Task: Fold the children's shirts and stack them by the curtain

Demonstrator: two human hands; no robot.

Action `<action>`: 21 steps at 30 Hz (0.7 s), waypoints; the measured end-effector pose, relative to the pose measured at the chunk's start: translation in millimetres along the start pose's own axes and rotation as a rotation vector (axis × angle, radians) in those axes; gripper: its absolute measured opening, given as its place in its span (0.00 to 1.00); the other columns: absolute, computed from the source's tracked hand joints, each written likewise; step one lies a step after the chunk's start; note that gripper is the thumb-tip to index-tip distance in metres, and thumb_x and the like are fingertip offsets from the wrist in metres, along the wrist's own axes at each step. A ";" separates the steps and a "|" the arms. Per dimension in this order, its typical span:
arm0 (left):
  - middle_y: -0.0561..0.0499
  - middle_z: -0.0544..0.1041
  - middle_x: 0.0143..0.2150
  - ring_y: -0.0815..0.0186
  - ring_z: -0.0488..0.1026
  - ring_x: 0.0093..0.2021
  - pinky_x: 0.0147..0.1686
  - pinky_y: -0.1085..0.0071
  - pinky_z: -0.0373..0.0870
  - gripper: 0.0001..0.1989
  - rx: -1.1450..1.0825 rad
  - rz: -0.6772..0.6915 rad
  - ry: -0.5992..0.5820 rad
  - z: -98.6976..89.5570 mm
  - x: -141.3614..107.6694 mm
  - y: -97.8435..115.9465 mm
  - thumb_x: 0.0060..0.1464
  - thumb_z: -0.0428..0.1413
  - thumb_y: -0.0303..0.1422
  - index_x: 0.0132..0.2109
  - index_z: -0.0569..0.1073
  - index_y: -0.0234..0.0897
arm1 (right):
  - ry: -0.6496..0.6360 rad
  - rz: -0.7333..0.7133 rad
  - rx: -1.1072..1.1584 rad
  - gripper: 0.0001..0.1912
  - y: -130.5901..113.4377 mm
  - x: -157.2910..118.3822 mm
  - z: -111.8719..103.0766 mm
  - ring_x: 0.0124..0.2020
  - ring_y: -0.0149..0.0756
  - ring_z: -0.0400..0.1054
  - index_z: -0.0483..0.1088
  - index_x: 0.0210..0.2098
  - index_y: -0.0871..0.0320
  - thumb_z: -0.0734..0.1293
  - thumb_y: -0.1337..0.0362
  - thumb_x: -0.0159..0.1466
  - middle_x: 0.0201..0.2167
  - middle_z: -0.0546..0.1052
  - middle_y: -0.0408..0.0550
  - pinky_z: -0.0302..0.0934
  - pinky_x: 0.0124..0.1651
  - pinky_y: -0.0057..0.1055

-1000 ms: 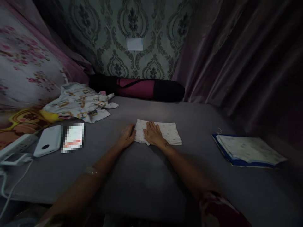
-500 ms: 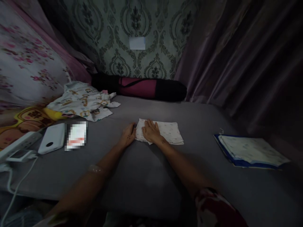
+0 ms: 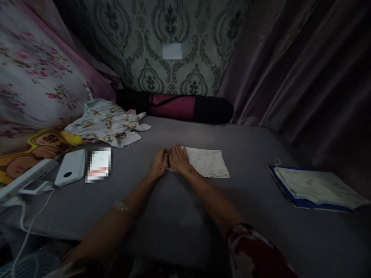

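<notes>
A white printed cloth (image 3: 207, 163), folded into a flat rectangle, lies on the grey-covered bed. My right hand (image 3: 179, 159) rests palm down on its left end, fingers stretched out, covering that part. At the cloth's left edge, my left hand (image 3: 159, 164) stands on its side with the fingers extended, close against the right hand's fingertips. Neither hand is wrapped round the cloth. Some of the left fingers are hidden from this angle.
To the right lies a folded stack of pale and blue cloths (image 3: 321, 187). A crumpled printed garment (image 3: 110, 121), a white power bank (image 3: 71, 168) and a power strip (image 3: 34, 175) with cables are on the left. A black and maroon long bag (image 3: 174, 107) lies along the wall.
My right hand has slid left across the cloth to its left end, next to my left hand, uncovering more of the cloth's middle. The view has shifted slightly.
</notes>
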State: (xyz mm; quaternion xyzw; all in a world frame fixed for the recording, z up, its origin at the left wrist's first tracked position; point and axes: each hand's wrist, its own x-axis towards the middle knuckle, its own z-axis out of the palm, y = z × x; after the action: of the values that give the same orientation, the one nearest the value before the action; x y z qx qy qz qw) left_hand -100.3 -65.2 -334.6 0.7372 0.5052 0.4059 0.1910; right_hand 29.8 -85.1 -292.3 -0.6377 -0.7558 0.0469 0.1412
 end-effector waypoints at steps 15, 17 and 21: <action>0.37 0.72 0.55 0.57 0.68 0.57 0.58 0.56 0.63 0.25 0.080 0.091 -0.051 -3.2 -0.8 2.4 0.64 0.38 0.42 0.57 0.65 0.31 | 0.029 -0.013 0.153 0.28 15.1 -9.0 -12.0 0.69 0.40 0.45 0.52 0.67 0.67 0.48 0.61 0.71 0.68 0.55 0.56 0.39 0.68 0.40; 0.38 0.72 0.56 0.57 0.68 0.57 0.57 0.56 0.63 0.24 0.136 0.155 -0.088 -2.9 -2.1 5.0 0.64 0.38 0.42 0.58 0.65 0.32 | 0.033 0.004 0.115 0.28 26.7 -18.4 -20.7 0.69 0.41 0.43 0.52 0.67 0.66 0.48 0.60 0.71 0.68 0.54 0.56 0.35 0.69 0.42; 0.38 0.69 0.60 0.56 0.63 0.61 0.60 0.55 0.59 0.23 0.233 0.272 -0.158 -3.0 -6.4 13.5 0.64 0.39 0.40 0.59 0.64 0.33 | -0.036 0.017 0.018 0.28 42.5 -33.7 -28.4 0.70 0.43 0.40 0.53 0.67 0.64 0.49 0.59 0.71 0.69 0.52 0.54 0.31 0.69 0.48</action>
State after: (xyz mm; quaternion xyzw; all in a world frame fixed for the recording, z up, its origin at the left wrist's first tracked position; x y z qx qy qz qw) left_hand -95.7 -76.9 -326.0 0.8455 0.4279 0.3074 0.0867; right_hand 83.0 -113.3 -281.0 -0.6421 -0.7521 0.0661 0.1330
